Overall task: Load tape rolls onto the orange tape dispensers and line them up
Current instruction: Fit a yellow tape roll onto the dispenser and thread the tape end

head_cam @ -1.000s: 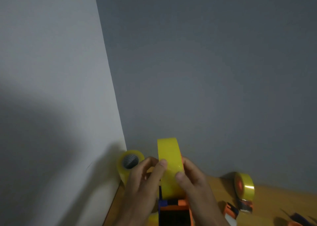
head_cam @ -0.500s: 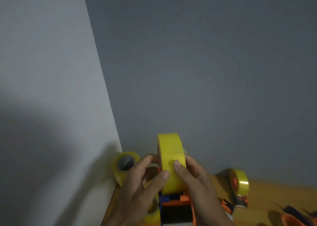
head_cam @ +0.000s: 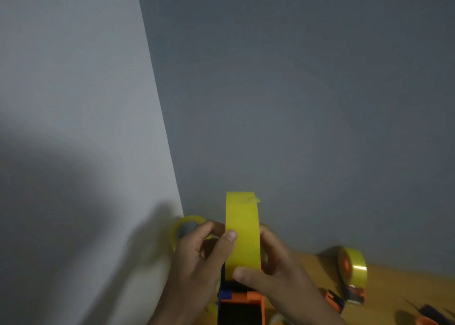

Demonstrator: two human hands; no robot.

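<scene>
Both hands are together around one yellow tape roll (head_cam: 242, 236), which stands upright on its edge in the lower middle of the view, with its outer band facing the camera. The left hand (head_cam: 199, 258) holds the roll from its left side: the thumb lies on the yellow band and the other fingers curl behind the left face. The right hand (head_cam: 273, 273) holds it from the right side, with the thumb pressed on the lower part of the band and the fingers curled over the right face. The roll sits directly above an orange tape dispenser (head_cam: 242, 305), which has a dark blue part on its left; the lower edge of the roll meets the top of the dispenser, but I cannot tell if it is already seated on the hub, because the hands cover this place. Behind the left hand, in the corner where the two grey walls (head_cam: 295, 102) meet, a second yellow roll (head_cam: 183, 228) stands with its open core toward the camera. On the right, on the wooden worktop (head_cam: 394, 287), a loaded dispenser (head_cam: 352, 273) stands with a yellow roll on an orange hub and a metal blade part below it. Between this one and the right hand a small orange and dark piece (head_cam: 333, 298) lies on the worktop, too blurred to name.
</scene>
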